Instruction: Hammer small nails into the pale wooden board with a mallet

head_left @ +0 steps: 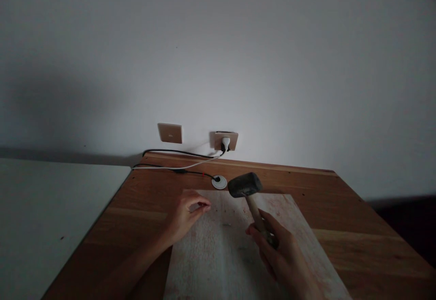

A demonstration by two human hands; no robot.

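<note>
My right hand is wrapped round the wooden handle of a rubber mallet, whose black head is raised above the board. To the left, my left hand has thumb and fingertips pinched together over the board's far left part. Anything between those fingertips is too small to make out. Beneath both hands lies a whitish, worn board with reddish patches. Several tiny dark marks and a small light fleck show on its surface between the hands; I cannot tell what they are.
The board rests on a wooden table against a grey wall. Behind it sit a round white cable grommet, black and white cables, and a wall socket with a white plug. A white surface adjoins at left.
</note>
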